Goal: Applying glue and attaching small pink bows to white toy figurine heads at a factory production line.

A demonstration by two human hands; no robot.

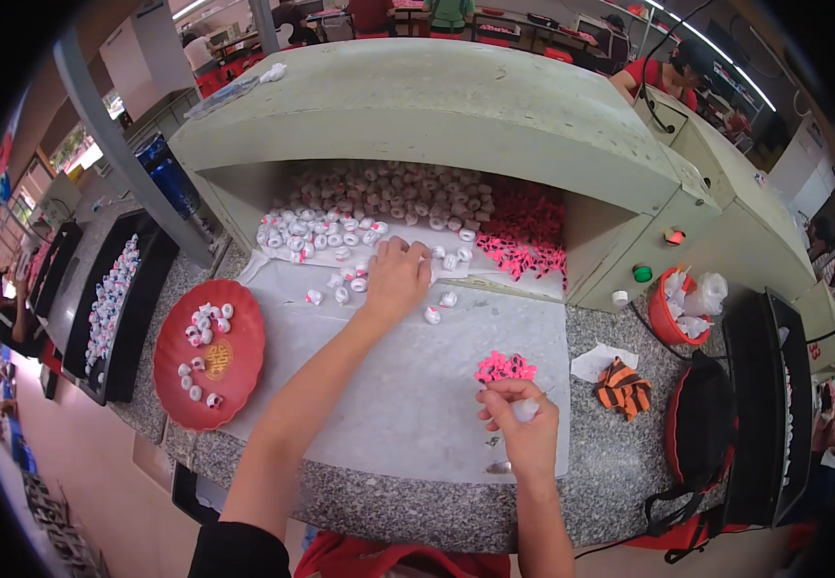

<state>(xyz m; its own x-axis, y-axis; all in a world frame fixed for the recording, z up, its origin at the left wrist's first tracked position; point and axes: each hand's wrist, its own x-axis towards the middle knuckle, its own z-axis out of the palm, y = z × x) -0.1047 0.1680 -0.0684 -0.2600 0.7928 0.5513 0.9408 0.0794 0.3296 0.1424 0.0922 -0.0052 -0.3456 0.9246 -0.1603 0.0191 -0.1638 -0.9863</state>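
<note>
My left hand (398, 282) reaches to the front edge of the hooded box, fingers bent down among small rounded white pieces (326, 231) with pink marks. Its fingertips are hidden, so what they hold cannot be made out. A few white pieces (433, 315) lie loose just beside it. Over the right side of the white sheet (389, 405), my right hand (525, 424) is closed in a pinch, a small white object (525, 409) showing within its curled fingers. Right beyond those fingers sits a little pile of pink pieces with black marks (504, 366).
The pale hooded box (437, 106) holds heaped white pieces and pink pieces (528, 231). A red scalloped plate (172, 385) with white pieces stands left, near a black tray (80, 356). Right are a striped cloth (624, 388), a red basket (663, 318) and a black bag (702, 424).
</note>
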